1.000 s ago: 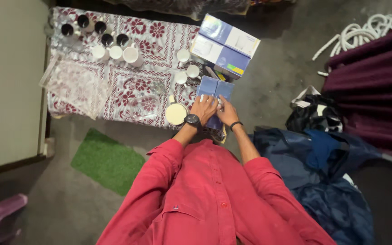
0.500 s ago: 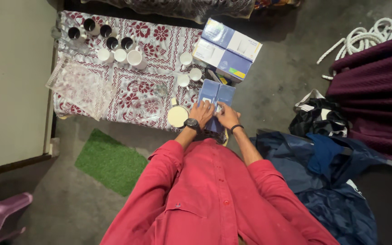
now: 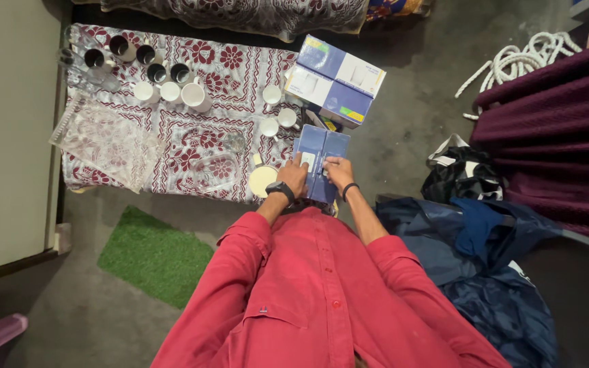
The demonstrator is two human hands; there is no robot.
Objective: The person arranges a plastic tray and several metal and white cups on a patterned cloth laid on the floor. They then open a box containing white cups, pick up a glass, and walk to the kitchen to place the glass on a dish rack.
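Note:
Both my hands rest on a blue cardboard box [image 3: 319, 151] that sits at the near right corner of a red and white patterned cloth [image 3: 192, 133]. My left hand [image 3: 295, 174], with a black watch on its wrist, presses the box's left flap. On the right flap lies my right hand [image 3: 339, 170], which wears a dark wristband. The two flaps lie folded down and meet in the middle. A round cream lid [image 3: 262, 180] lies just left of the box. My red shirt sleeves fill the lower view.
Two larger blue and white boxes [image 3: 335, 80] lie behind it. White and dark mugs [image 3: 172, 85] stand along the cloth's far side, with clear glass trays [image 3: 107, 140] at left. A green mat [image 3: 155, 253], dark blue cloth [image 3: 492, 272], maroon fabric [image 3: 553, 129] and white rope [image 3: 519, 58] lie around.
My hands stay on the blue box and have pressed its flaps flatter. The view has shifted slightly.

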